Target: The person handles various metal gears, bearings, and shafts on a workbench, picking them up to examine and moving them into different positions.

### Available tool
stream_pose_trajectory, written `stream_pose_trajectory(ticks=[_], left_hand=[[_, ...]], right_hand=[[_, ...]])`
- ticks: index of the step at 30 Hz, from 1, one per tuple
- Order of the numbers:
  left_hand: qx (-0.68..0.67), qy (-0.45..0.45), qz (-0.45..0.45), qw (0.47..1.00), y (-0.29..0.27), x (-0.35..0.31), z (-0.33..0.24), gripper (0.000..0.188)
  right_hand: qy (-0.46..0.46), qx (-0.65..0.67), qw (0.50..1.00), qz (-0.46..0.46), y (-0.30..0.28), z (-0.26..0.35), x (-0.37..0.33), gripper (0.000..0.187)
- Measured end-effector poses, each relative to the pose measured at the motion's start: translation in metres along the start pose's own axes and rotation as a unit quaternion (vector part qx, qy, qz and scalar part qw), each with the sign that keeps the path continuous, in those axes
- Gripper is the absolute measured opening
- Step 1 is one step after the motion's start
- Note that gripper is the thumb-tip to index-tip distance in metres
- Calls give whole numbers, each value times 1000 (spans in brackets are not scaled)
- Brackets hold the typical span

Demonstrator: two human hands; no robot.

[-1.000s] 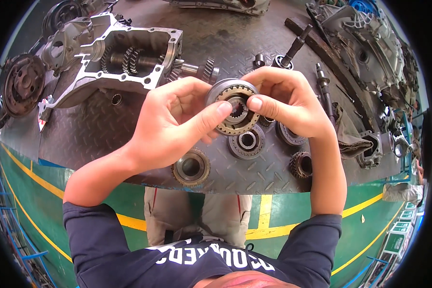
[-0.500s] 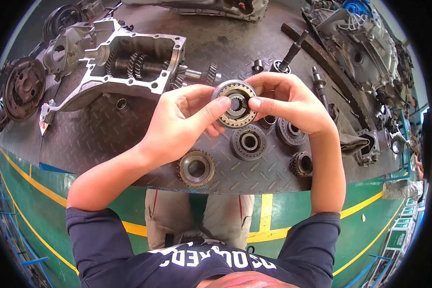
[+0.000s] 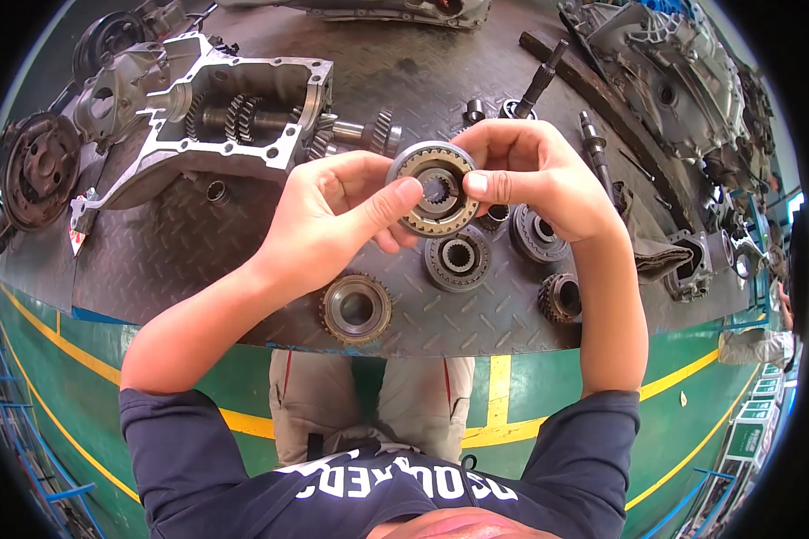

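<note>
Ring (image 3: pixel 433 221) over bench (image 3: pixel 198 269), casing (image 3: pixel 180 160) L, shaft (image 3: pixel 596 148) R

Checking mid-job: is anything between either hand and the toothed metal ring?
Nothing visible. The left hand and right hand grip the toothed metal ring directly, both thumbs on its face. The nearest splined gear lies on the table, not between.

Over the past second, the ringed gear assembly (image 3: pixel 439 208) had been tipped to face the head camera more squarely, so its grey outer band showed narrower along the top. Both the left hand (image 3: pixel 324 216) and the right hand (image 3: pixel 544 187) had shifted slightly farther from the body with it. More of the toothed ring (image 3: pixel 458 280) below and the larger ring (image 3: pixel 527 239) beside the right wrist had come into sight on the desk (image 3: pixel 440 328).
</note>
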State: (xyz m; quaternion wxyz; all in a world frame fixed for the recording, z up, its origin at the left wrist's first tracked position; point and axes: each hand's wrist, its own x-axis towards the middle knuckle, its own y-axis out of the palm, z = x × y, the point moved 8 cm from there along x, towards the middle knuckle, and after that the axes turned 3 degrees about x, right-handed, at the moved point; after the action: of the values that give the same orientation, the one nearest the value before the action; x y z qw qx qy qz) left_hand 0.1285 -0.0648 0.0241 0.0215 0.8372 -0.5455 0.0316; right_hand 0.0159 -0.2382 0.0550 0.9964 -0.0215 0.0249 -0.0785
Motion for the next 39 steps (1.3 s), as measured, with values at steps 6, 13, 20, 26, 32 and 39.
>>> stream_pose_trajectory(ticks=[6, 13, 20, 26, 32, 39], left_hand=[[-2, 30, 7, 1000, -7, 2, -15, 41], [313, 241, -66, 916, 5, -20, -46, 41], [425, 339, -56, 838, 19, -32, -54, 43], [457, 350, -41, 817, 21, -33, -51, 43], [482, 319, -45, 815, 17, -37, -58, 41], [610, 309, -118, 721, -31, -107, -74, 43]], right_hand=[[-37, -26, 998, -37, -22, 16, -1, 41], [-157, -344, 925, -44, -55, 15, -3, 44], [-193, -501, 841, -66, -41, 4, -4, 63], [-173, -463, 868, -52, -36, 2, 3, 61], [-193, -421, 885, -45, -36, -3, 2, 64], [-188, -504, 842, -41, -31, 7, 1, 62]])
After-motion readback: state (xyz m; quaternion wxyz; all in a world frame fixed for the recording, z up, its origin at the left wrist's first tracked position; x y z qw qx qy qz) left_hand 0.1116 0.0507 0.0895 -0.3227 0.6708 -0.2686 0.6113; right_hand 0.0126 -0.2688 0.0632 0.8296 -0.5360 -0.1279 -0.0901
